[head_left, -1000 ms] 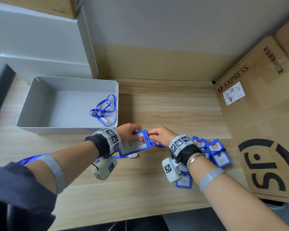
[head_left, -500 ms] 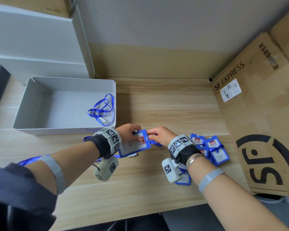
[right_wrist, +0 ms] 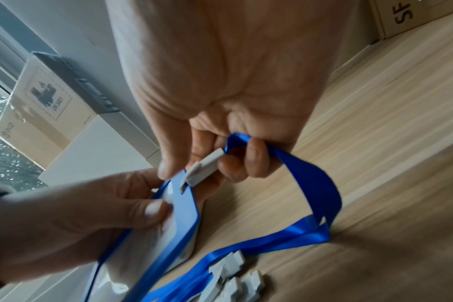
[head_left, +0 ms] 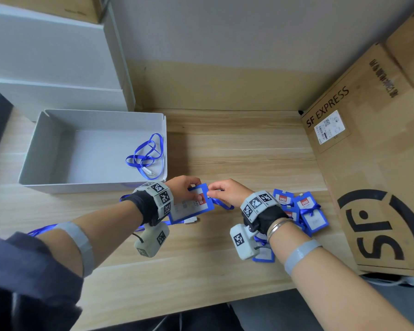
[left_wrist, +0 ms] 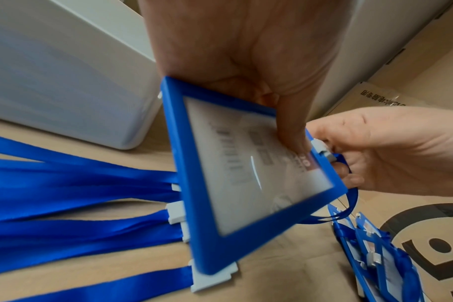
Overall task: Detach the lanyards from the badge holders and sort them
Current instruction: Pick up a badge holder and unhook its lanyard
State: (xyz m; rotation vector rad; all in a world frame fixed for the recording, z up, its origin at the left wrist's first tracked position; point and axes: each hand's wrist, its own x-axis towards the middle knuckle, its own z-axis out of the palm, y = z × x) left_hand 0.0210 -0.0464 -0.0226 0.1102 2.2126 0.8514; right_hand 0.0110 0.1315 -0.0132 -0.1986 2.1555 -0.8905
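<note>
My left hand (head_left: 193, 187) grips a blue-framed badge holder (head_left: 194, 207) just above the table, thumb pressed on its clear face (left_wrist: 246, 173). My right hand (head_left: 213, 191) pinches the grey clip (right_wrist: 204, 169) of the blue lanyard (right_wrist: 311, 183) at the holder's top edge. The clip still sits in the holder's slot. The ribbon loops down to the table under my right hand. Several loose lanyards (left_wrist: 65, 183) with grey clips lie flat on the table to the left. A heap of badge holders (head_left: 306, 211) with lanyards lies beside my right wrist.
A white open bin (head_left: 93, 186) stands at the left rear with one blue lanyard (head_left: 146, 156) inside. White boxes (head_left: 58, 68) are stacked behind it. A large SF Express carton (head_left: 368, 163) stands along the table's right side. The wall closes the back.
Both hands keep the same hold at the same spot. Only the head view has shifted slightly.
</note>
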